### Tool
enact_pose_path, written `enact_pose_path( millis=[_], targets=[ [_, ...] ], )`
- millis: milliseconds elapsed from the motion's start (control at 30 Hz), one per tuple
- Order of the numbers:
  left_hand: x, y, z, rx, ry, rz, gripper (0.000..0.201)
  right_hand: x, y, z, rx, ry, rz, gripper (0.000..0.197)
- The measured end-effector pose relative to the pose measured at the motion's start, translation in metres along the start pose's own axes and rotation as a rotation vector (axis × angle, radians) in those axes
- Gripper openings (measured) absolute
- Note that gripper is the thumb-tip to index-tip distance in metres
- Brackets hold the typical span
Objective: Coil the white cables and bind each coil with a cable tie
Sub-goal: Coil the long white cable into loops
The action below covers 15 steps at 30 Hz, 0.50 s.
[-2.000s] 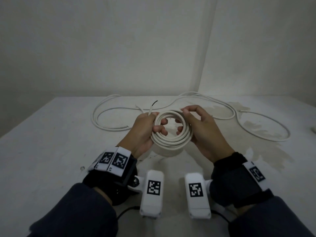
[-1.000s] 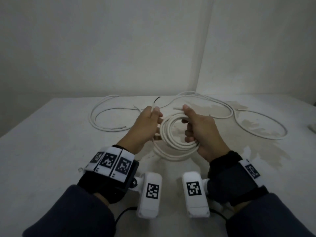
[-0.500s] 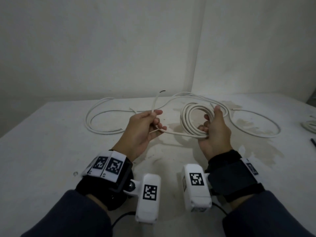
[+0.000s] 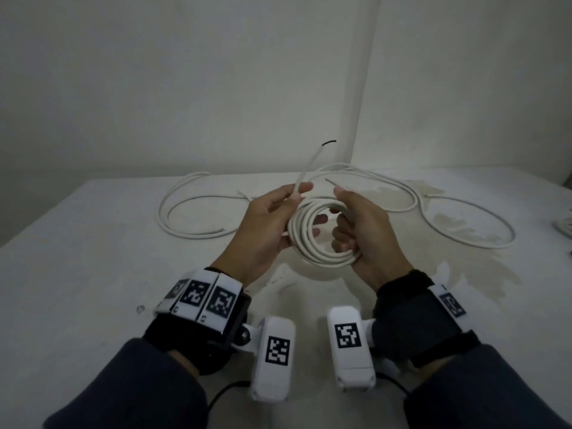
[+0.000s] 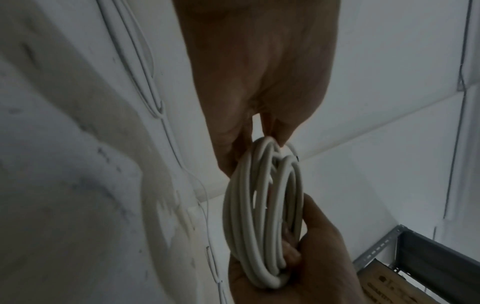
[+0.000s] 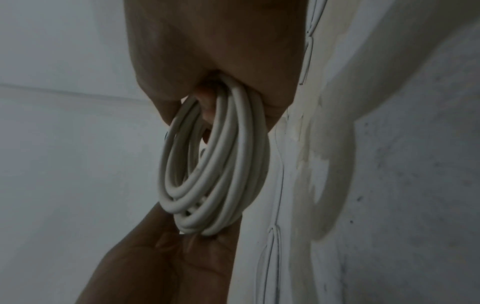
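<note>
The round coil of white plastic cable hangs above the table, right hand clenched around its loops. The left hand pinches the coil's free tail; best lay that tail flush along the loops before tying.

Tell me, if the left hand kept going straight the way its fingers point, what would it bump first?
Probably the right hand: the left hand points across the cable coil they both hold. Depth is unclear.
</note>
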<state>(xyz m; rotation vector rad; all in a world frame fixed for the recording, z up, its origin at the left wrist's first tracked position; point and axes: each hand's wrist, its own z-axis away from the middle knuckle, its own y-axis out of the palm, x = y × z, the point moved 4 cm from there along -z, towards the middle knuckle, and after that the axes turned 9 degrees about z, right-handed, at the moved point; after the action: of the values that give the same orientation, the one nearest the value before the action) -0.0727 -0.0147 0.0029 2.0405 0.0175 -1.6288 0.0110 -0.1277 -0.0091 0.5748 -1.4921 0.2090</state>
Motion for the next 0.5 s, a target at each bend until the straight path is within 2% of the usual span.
enact_pose_path(
  millis=[133, 200, 333, 467, 500],
  targets=[
    [0.004, 0.002, 0.0, 0.034, -0.08, 0.083, 0.03, -0.001, 0.003, 0.001, 0.086, -0.015, 0.068, 0.031],
    [0.004, 0.004, 0.001, 0.046, -0.038, 0.023, 0.03, -0.001, 0.008, 0.004, 0.108, -0.077, 0.177, 0.033],
    [0.004, 0.004, -0.002, 0.016, 0.06, -0.087, 0.027, 0.001, 0.015, 0.009, 0.072, -0.168, 0.271, 0.034],
    [0.004, 0.004, -0.004, -0.021, 0.018, -0.068, 0.029, 0.001, 0.015, 0.009, 0.027, -0.181, 0.257, 0.016],
    [0.004, 0.005, -0.004, -0.025, 0.008, -0.07, 0.029, 0.001, 0.015, 0.008, 0.033, -0.171, 0.24, 0.019]
  ],
)
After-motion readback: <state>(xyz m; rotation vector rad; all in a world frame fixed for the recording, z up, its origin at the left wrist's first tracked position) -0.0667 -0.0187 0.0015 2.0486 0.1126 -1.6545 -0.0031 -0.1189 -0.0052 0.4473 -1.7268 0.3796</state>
